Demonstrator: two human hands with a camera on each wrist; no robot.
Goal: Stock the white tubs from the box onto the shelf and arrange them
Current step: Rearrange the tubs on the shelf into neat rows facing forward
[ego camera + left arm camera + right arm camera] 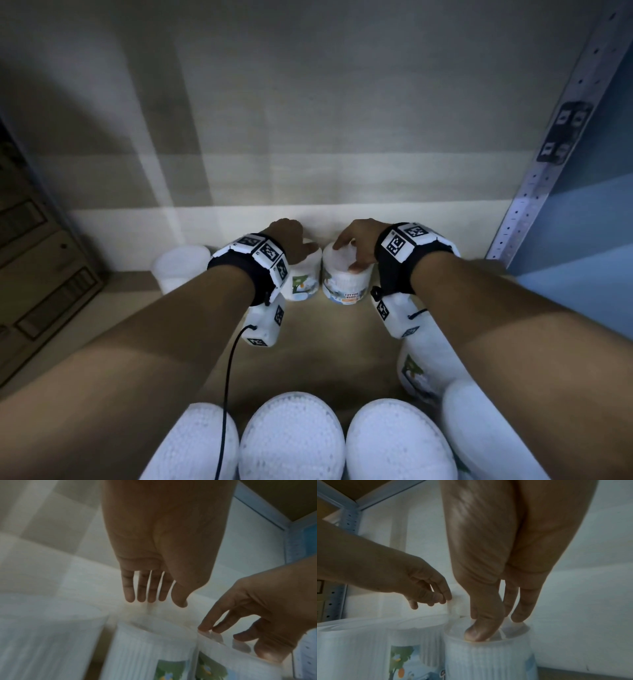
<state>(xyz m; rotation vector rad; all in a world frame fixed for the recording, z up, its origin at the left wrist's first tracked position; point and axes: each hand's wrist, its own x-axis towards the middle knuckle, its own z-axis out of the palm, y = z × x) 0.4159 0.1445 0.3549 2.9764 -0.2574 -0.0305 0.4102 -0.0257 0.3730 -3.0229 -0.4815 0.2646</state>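
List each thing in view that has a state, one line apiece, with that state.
Left hand: open, fingers straight, above the middle tub, not gripping.
Right hand: grip on top of the right tub, thumb and fingertips on its lid.
Left tub: upright against the back wall.
Front-row tubs: upright, lids on.

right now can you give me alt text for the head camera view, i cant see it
Two bare hands reach to the back of a shelf: the right hand grips a white cotton buds tub from above, and the left hand hovers over the tub beside it. More white tubs line the near edge.
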